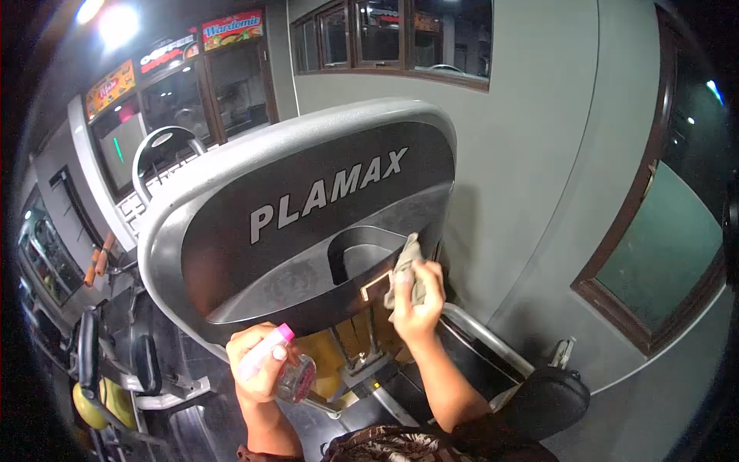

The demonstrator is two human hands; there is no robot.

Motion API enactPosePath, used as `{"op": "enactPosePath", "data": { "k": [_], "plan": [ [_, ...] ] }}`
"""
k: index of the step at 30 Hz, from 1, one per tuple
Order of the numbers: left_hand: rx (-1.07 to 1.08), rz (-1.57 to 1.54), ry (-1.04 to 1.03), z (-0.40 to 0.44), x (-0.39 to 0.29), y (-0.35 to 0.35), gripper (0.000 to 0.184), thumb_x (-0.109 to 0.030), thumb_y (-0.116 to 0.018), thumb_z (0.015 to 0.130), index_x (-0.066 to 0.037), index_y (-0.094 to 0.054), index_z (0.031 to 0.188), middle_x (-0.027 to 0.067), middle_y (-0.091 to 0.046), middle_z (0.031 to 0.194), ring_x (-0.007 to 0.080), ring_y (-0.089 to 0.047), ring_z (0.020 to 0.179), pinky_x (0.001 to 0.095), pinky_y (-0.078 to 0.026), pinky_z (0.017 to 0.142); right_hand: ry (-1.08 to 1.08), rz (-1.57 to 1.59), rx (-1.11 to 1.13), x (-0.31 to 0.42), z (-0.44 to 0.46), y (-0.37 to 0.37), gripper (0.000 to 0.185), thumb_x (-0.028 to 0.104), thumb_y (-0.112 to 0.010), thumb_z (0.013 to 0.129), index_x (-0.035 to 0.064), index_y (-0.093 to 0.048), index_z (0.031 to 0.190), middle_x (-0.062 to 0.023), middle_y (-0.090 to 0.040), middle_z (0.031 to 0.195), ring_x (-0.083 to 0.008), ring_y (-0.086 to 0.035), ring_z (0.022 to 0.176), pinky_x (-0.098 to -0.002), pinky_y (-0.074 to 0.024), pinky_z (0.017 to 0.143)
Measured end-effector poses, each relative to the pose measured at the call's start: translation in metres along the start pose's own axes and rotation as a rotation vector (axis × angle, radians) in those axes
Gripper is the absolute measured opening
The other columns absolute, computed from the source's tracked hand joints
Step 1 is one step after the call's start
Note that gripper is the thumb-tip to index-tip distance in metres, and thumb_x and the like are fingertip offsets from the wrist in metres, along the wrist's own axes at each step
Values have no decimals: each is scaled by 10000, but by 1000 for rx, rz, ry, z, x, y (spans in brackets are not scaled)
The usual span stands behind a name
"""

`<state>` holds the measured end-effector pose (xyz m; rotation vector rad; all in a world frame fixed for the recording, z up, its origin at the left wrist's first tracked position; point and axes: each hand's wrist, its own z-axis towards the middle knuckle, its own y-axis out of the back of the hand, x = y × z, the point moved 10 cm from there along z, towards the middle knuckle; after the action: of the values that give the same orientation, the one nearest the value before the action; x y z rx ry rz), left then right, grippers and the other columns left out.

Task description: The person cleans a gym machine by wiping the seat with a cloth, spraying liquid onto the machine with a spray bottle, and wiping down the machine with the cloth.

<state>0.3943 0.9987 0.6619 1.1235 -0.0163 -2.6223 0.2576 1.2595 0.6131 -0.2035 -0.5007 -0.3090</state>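
My left hand (258, 363) is wrapped round a spray bottle (299, 380) with a pink nozzle and a clear body. It is held low in front of the gym machine's console. Bunched in my right hand (419, 304) is a beige cloth (406, 269), close to the lower right of the panel; whether it touches the surface I cannot tell. The machine's large panel (308, 192) is dark with a silver rim and the letters PLAMAX. A moulded recess (366, 248) lies in its lower part, left of the cloth.
A black padded seat (548, 402) stands at the lower right, near a grey wall (531, 154). More gym equipment (115, 377) with a yellow-green ball (96, 404) fills the left. A brown-framed window (654, 262) is at the right, and shop signs (232, 29) hang at the back.
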Motion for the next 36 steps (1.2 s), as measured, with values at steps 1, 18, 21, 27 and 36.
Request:
{"op": "enactPosePath", "data": {
  "k": [1,18,21,27,36],
  "plan": [
    [-6,15,13,1,0,-1,289,-244,-718,903,43,-695,887,126,-700,717,178,-656,555,286,-503,549,14,11,27,8,-7,1,293,39,-747,842,-31,-656,1111,-190,-639,992,-335,-663,863,-407,-548,770],
    [-101,145,71,-2,1,-7,267,-208,-651,946,29,-674,825,109,-690,643,160,-636,530,278,-494,567,-102,63,-48,-56,15,13,339,93,-773,895,-68,-637,1160,-168,-631,985,-298,-639,898,-406,-513,812],
    [-101,178,26,1,-4,-10,277,-214,-652,945,30,-669,814,111,-689,642,162,-631,528,282,-486,559,46,72,60,-28,-2,10,248,0,-707,902,-71,-628,1126,-163,-621,1015,-269,-642,910,-384,-531,782],
    [-106,257,37,-1,-6,-11,437,-345,-622,977,48,-629,786,142,-634,610,195,-598,476,300,-478,515,175,-5,15,-40,31,22,254,-22,-677,868,-42,-648,1120,-195,-611,1009,-327,-635,876,-403,-529,756],
    [-108,224,18,-3,-3,-8,387,-315,-663,951,43,-653,806,136,-660,635,183,-608,482,298,-473,501,-292,276,-15,-81,41,14,228,35,-712,922,-45,-677,1133,-131,-645,931,-219,-643,765,-354,-538,678]
  ]
}}
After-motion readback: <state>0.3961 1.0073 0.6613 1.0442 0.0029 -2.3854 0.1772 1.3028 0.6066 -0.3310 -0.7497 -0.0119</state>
